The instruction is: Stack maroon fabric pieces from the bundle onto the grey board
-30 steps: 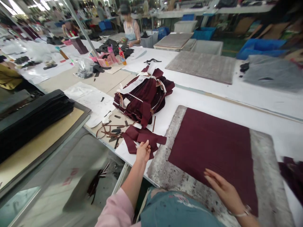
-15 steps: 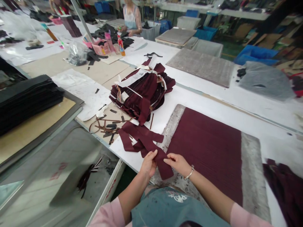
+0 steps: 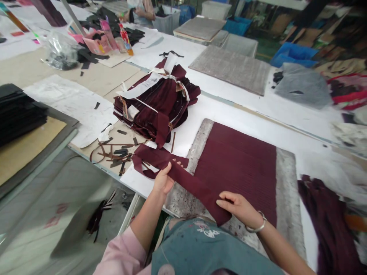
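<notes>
A long maroon fabric strip (image 3: 190, 182) stretches between my two hands, its far end trailing in folds over the table edge area. My left hand (image 3: 166, 177) grips the strip near its middle, thumb on top and fingers underneath. Near the strip's right end, my right hand (image 3: 236, 206) pinches its edge between thumb and fingers. Just beyond lies a maroon fabric panel (image 3: 237, 164) flat on a worn grey board (image 3: 288, 183). A tied bundle of maroon pieces (image 3: 177, 103) with white strips around it sits past my left hand.
Thin brown and black scraps (image 3: 120, 152) lie left of the strip. A stack of black sheets (image 3: 20, 110) stands at far left. Maroon fabric (image 3: 327, 221) is heaped at the right. Another grey board (image 3: 231, 68) lies across the table, and a person (image 3: 140, 11) works farther back.
My hands have moved apart, the right one going right and the left one left. The strip is now drawn out longer between them. The whole view has shifted somewhat.
</notes>
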`<state>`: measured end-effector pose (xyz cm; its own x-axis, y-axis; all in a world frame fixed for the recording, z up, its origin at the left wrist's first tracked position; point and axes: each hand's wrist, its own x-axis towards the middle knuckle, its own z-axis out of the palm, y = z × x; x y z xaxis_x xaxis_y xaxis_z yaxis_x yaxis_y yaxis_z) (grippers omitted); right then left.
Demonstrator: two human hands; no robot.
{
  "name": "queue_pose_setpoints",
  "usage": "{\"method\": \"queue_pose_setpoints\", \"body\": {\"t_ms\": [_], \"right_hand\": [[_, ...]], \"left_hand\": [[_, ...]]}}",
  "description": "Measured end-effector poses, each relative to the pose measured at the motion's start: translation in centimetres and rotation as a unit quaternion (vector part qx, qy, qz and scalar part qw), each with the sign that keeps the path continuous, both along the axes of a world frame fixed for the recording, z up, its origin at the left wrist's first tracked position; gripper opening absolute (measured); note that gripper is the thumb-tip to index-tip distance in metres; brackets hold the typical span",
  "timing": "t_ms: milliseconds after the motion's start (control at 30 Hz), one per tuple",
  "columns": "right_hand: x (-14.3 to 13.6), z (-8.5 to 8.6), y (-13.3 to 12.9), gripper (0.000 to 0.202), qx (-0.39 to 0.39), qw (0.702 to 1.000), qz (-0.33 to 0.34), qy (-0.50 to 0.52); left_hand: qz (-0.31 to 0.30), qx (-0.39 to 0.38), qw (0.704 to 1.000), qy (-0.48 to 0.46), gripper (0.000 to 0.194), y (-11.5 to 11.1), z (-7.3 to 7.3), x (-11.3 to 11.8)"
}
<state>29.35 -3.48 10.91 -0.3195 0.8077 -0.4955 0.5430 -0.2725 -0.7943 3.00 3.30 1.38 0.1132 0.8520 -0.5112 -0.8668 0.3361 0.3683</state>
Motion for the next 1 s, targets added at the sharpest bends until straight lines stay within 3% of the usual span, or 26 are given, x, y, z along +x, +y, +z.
{"method": "queue_pose_setpoints", "body": {"t_ms": [133,200,267,367,433,500,567,667,767,833,867,1000], "right_hand": [[0.2,-0.7,-0.1,0.031,0.016,0.999,-0.042,-0.009],[0.0,-1.7,0.2,0.031,0.016,0.996,-0.082,0.002],[-0.4,-2.8,0.9,0.033,0.014,0.992,-0.121,0.028],[-1.2,-4.1,2.5,0.038,0.034,0.985,-0.158,0.054],[-1.8,-4.4,3.8,0.04,0.048,0.98,-0.179,0.069],[-2.5,-4.4,5.2,0.044,0.047,0.975,-0.197,0.091],[-3.4,-4.2,6.6,0.048,0.032,0.972,-0.201,0.116],[-5.0,-3.8,9.1,0.05,0.018,0.971,-0.198,0.134],[-7.0,-3.3,12.1,0.049,0.045,0.968,-0.2,0.144],[-8.4,-3.0,14.4,0.048,0.078,0.965,-0.194,0.157],[-9.1,-2.7,15.7,0.047,0.099,0.963,-0.19,0.165],[-11.9,-1.7,20.1,0.052,0.181,0.948,-0.16,0.207]], "left_hand": [[-0.008,0.058,0.995,0.076,0.029,1.4,1.2,-0.4],[-0.062,0.068,0.986,0.138,0.036,2.3,1.6,-0.7],[-0.154,0.059,0.958,0.235,0.045,2.8,1.4,-1.5],[-0.256,0.05,0.885,0.386,0.04,2.1,0.1,-3.4],[-0.228,0.041,0.844,0.483,0.027,0.8,-1.7,-4.8],[-0.152,0.027,0.797,0.584,0.021,-0.7,-3.8,-5.9],[-0.113,0.039,0.728,0.675,0.039,-2.2,-6.0,-6.6],[-0.125,0.099,0.61,0.777,0.067,-3.9,-8.2,-6.9],[-0.156,0.146,0.542,0.813,0.07,-4.6,-9.2,-6.8],[-0.167,0.161,0.539,0.809,0.059,-4.6,-9.3,-6.9],[-0.164,0.162,0.552,0.801,0.051,-4.6,-9.4,-6.9],[-0.097,0.125,0.683,0.713,0.019,-4.3,-9.6,-7.0]]}}
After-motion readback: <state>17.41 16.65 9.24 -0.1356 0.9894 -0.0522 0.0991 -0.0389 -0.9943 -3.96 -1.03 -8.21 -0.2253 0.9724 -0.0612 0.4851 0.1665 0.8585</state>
